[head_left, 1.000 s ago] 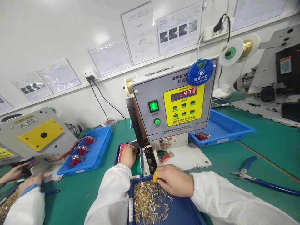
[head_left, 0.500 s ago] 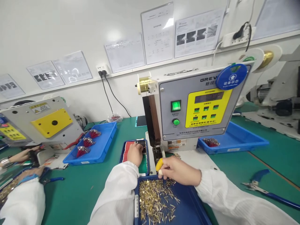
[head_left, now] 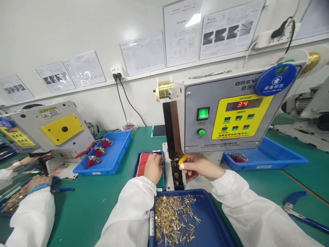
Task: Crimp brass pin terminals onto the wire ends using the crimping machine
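My left hand (head_left: 153, 168) is closed over the small blue tray (head_left: 136, 168), its fingertips pinching a thin wire whose end points toward the crimping machine (head_left: 195, 137). Red and green material shows in that tray, partly under the hand. My right hand (head_left: 200, 166), with a yellow finger cot (head_left: 182, 159) on one finger, pinches at the machine's crimping head (head_left: 175, 162). What lies between those fingers is too small to make out. Just below, a dark blue tray (head_left: 210, 219) holds a heap of small brass-coloured terminals (head_left: 171, 216).
Bundles of red wires lie in a blue bin (head_left: 119, 151) on the left and another bin (head_left: 277, 159) on the right. Blue-handled pliers (head_left: 295, 206) rest at the right. At far left, a co-worker's hand (head_left: 38, 181) is beside a second machine (head_left: 59, 127).
My right hand has risen from the terminal tray's edge to the crimping head. My left hand has shifted toward the machine with a wire. The display now reads 34, and the view has shifted.
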### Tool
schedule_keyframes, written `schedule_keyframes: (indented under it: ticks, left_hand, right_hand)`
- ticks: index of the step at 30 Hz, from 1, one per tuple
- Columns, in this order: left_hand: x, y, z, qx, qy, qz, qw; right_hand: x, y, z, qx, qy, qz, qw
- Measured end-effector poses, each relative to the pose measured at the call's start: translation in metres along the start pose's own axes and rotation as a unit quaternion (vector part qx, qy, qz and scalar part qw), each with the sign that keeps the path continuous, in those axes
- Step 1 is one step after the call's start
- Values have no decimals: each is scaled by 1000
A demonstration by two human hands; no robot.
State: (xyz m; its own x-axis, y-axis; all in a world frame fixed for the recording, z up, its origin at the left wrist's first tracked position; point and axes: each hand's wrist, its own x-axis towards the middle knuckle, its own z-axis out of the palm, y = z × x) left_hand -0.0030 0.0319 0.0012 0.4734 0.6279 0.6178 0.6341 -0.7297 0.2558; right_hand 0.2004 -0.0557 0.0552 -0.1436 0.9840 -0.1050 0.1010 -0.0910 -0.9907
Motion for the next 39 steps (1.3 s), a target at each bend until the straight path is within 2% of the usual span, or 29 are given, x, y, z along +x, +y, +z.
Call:
schedule_keyframes:
  ticks: [4, 8, 14, 20, 39]
  left_hand:
    - [1, 1, 1, -19, 8, 3, 1000]
    - [2, 5, -1, -35, 25, 12, 999]
    - [2, 16, -10, -35, 69, 56, 995]
    - [0, 26, -17, -34, 103, 94, 990]
    - [-1, 27, -17, -34, 100, 99, 990]
  right_hand:
    - [5, 4, 5, 3, 43, -61, 997]
    - [6, 5, 9, -14, 64, -88, 994]
    - [5, 7, 12, -26, 88, -101, 991]
    - [5, 5, 13, -15, 82, -106, 991]
    - [8, 12, 13, -6, 97, -101, 990]
